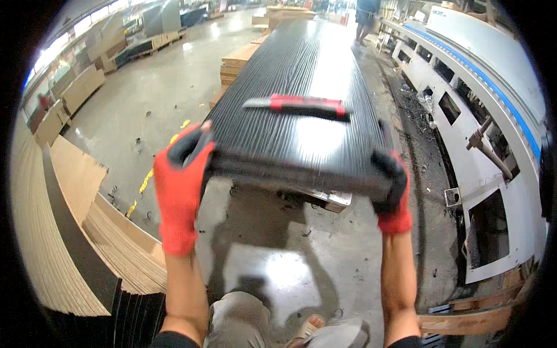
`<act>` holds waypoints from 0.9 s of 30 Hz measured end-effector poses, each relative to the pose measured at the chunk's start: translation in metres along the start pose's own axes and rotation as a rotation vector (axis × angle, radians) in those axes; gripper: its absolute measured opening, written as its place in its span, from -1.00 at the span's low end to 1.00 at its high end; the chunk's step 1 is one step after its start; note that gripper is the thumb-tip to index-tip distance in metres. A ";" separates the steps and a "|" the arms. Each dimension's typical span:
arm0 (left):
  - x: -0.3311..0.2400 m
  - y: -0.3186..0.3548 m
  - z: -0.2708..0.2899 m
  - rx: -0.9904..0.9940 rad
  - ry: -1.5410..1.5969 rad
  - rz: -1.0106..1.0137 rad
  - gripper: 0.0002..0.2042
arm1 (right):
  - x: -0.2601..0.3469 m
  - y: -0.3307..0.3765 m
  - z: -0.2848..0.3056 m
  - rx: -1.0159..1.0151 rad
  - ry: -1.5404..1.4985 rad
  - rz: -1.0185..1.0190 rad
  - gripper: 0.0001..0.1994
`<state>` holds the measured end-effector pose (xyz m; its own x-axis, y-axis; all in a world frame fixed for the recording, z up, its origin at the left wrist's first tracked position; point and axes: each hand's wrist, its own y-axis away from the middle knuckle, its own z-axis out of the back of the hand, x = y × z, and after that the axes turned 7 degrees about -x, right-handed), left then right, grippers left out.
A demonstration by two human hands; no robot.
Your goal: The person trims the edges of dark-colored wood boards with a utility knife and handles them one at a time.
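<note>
A long black panel (278,124) with a wood-grain surface stretches away in front of me, on top of a stack of similar dark boards whose near edges look blurred. My left hand (184,180), in a red glove with black palm, grips its near left corner, a bare thumb tip showing at the edge. At the near right corner my right hand (394,188), gloved alike, is closed round the side; its fingers are partly hidden by the panel. Across the panel lies a red and black utility knife (304,107), its grey blade end pointing left, touched by neither hand.
On the right runs a long white machine (452,110) with a blue strip, debris along its foot. Stacked boards (122,249) stand close at left. Lighter boards (235,61) show beside the black stack. A person (364,20) stands far back. Yellow tape (146,181) marks the floor.
</note>
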<state>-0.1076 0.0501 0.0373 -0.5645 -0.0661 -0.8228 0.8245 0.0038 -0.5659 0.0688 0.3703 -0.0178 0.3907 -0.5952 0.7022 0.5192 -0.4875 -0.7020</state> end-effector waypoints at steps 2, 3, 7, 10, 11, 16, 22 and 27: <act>-0.021 0.038 0.008 -0.127 -0.104 0.046 -0.71 | 0.012 0.043 0.022 -0.102 -0.114 -0.299 -0.78; -0.034 0.058 0.015 -0.208 -0.193 0.058 -0.72 | 0.026 0.063 0.030 -0.151 -0.174 -0.413 -0.76; -0.039 0.138 0.039 -0.429 -0.434 0.002 -0.71 | 0.110 0.122 0.037 -0.283 -0.444 -0.846 -0.50; -0.036 0.138 0.028 -0.521 -0.267 0.141 -0.65 | 0.127 0.104 0.021 -0.233 -0.335 -0.980 -0.18; -0.034 0.132 0.023 -0.495 -0.348 0.037 -0.65 | 0.119 0.102 0.015 -0.165 -0.296 -0.957 -0.19; -0.001 0.061 0.007 -0.295 -0.574 -0.366 -0.58 | 0.083 0.066 -0.033 -0.009 -0.226 -0.734 -0.21; 0.023 0.008 -0.024 -0.269 -0.548 -0.306 -0.58 | 0.058 -0.015 -0.064 -0.306 -0.262 -0.617 -0.30; 0.048 -0.001 -0.038 -0.248 -0.425 -0.271 -0.62 | 0.054 -0.027 -0.063 -0.338 -0.427 -0.867 -0.39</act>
<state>-0.1371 0.0851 -0.0034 -0.6462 -0.4934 -0.5822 0.5892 0.1623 -0.7915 0.0284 0.3113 0.0312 0.2551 0.2935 0.9213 0.5364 -0.8357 0.1177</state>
